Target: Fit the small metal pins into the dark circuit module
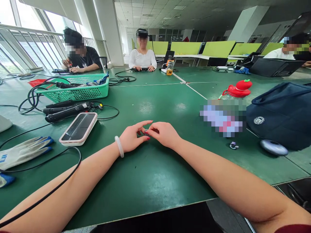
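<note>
My left hand [133,137], with a white bangle [119,146] at its wrist, is over the green table. Its index finger reaches forward, the thumb is below, and the other fingers curl in. My right hand [166,134] meets it from the right, thumb and index finger pinched. Between the fingertips of both hands is a small dark glittery thing [146,132], mostly hidden, so its kind does not show. A shiny curled metallic piece [233,145] lies to the right, near a smooth oval case [274,147].
Left are a phone [79,128], black handheld devices [69,110], a green basket [77,92], gloves [26,151] and a cable across my left forearm. Right are a red-lidded bottle [236,90], a blurred item [222,119] and a navy bag [279,113]. Several people sit around the table.
</note>
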The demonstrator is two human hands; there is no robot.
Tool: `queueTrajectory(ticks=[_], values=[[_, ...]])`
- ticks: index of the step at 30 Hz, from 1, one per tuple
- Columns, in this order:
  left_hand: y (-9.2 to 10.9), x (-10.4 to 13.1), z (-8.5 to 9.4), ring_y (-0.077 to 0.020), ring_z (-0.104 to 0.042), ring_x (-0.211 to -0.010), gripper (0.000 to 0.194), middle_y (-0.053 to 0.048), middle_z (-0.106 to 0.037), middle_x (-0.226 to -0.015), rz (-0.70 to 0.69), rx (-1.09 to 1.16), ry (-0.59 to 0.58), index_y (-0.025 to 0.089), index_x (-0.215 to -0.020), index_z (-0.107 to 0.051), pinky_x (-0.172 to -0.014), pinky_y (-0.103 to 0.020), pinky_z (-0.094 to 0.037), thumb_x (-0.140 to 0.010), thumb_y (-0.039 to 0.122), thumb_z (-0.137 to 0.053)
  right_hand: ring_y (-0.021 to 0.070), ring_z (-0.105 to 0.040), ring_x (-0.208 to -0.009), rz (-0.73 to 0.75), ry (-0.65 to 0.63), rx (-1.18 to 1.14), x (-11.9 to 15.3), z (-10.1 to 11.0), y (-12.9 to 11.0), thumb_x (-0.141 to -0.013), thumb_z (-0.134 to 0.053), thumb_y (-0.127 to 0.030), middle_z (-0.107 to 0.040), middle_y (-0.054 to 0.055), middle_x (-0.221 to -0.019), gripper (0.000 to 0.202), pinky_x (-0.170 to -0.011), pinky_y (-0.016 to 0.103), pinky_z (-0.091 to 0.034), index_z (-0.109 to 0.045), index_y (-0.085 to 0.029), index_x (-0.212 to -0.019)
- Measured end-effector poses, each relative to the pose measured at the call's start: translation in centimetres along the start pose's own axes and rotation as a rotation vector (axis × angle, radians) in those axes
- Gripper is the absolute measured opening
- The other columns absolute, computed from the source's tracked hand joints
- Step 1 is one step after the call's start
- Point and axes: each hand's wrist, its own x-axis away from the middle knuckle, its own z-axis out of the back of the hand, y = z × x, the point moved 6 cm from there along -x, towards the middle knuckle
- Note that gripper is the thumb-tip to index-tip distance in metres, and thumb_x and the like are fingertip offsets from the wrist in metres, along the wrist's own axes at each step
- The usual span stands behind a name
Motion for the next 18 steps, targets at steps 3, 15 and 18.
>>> queueTrajectory(ticks=[3,15,18], values=[[0.3,0.1,-0.1,-0.0132,-0.054,-0.070,0.054,0.002,-0.059,-0.076,-0.024,-0.033,-0.010,0.024,-0.130,-0.044,-0.071,-0.027,-0.044,-0.077,0.031,-0.055,0.0103,-0.049,-0.063,0.048,-0.015,0.014,0.0,-0.1,-0.3,-0.087,-0.049,-0.033,-0.060,0.000,-0.067,0.028,-0.059,0.022,-0.031,-0.062,-0.018,-0.068],[-2.4,-0.3,1.2,-0.0138,-0.053,-0.060,0.028,0.003,-0.058,-0.061,0.203,-0.114,0.115,0.022,-0.095,-0.064,-0.061,-0.026,-0.041,-0.078,0.027,-0.043,0.0111,-0.051,-0.073,0.017,-0.141,0.129,-0.4,-1.5,2.0,-0.080,-0.061,-0.026,-0.056,0.000,-0.077,0.006,-0.064,0.023,-0.034,-0.065,-0.021,-0.079],[-2.5,-0.4,0.9,-0.0138,-0.053,-0.060,0.026,0.002,-0.062,-0.065,0.192,-0.120,0.086,0.022,-0.094,-0.064,-0.061,-0.026,-0.041,-0.079,0.031,-0.044,0.0109,-0.050,-0.072,0.017,-0.141,0.157,-0.5,-1.8,2.0,-0.081,-0.059,-0.026,-0.055,0.000,-0.076,0.007,-0.063,0.022,-0.033,-0.064,-0.021,-0.078]])
